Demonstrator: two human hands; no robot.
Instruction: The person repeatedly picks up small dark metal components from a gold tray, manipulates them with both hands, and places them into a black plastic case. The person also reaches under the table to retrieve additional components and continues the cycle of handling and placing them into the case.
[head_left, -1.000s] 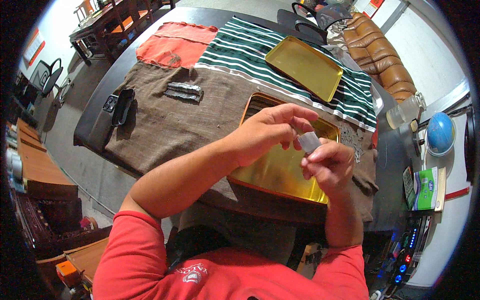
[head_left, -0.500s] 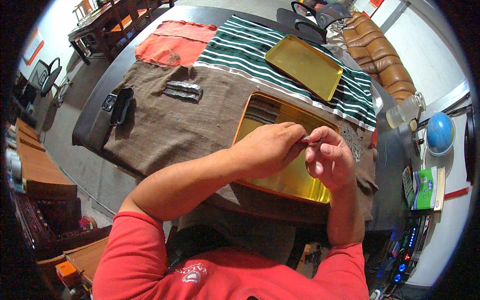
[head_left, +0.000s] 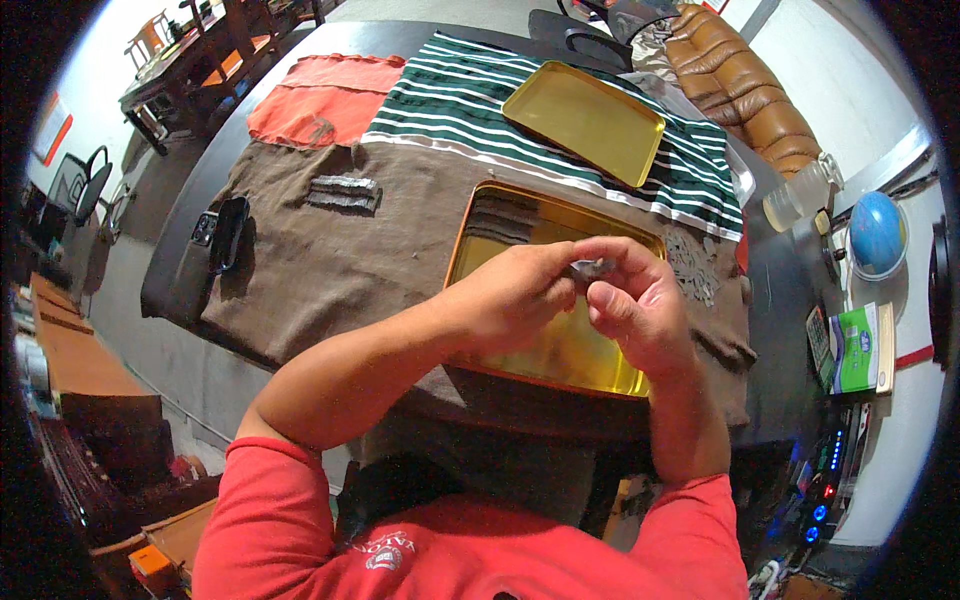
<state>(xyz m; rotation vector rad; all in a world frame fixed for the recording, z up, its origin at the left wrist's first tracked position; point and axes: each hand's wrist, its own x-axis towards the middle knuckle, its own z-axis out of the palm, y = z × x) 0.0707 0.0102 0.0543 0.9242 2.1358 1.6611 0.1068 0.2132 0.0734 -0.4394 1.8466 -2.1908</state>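
My left hand (head_left: pixel 515 295) and my right hand (head_left: pixel 640 310) meet above a deep gold-coloured tray (head_left: pixel 610 372). Between their fingertips is a small grey piece (head_left: pixel 594 267), pinched from both sides; its exact kind is too small to make out. Dark grey strips (head_left: pixel 500 218) lie in rows in the tray's far left corner. To the right of the tray, many loose light grey bits (head_left: pixel 692 268) are scattered on a brown cloth (head_left: pixel 330 265). Further left on that cloth sits a row of grey pieces (head_left: pixel 343 193) laid side by side.
A shallow gold tray or lid (head_left: pixel 585 122) rests on a green-and-white striped cloth (head_left: pixel 430 95), beside a coral cloth (head_left: pixel 325 95). A black case (head_left: pixel 230 235) lies at the left. A clear jar (head_left: pixel 795 207), a blue ball (head_left: pixel 878 230) and a green packet (head_left: pixel 853 348) stand right.
My hands have shifted slightly left and up, and the fingers have turned about the small grey piece. My right hand's fingers now curl over it. The whole view has moved a little.
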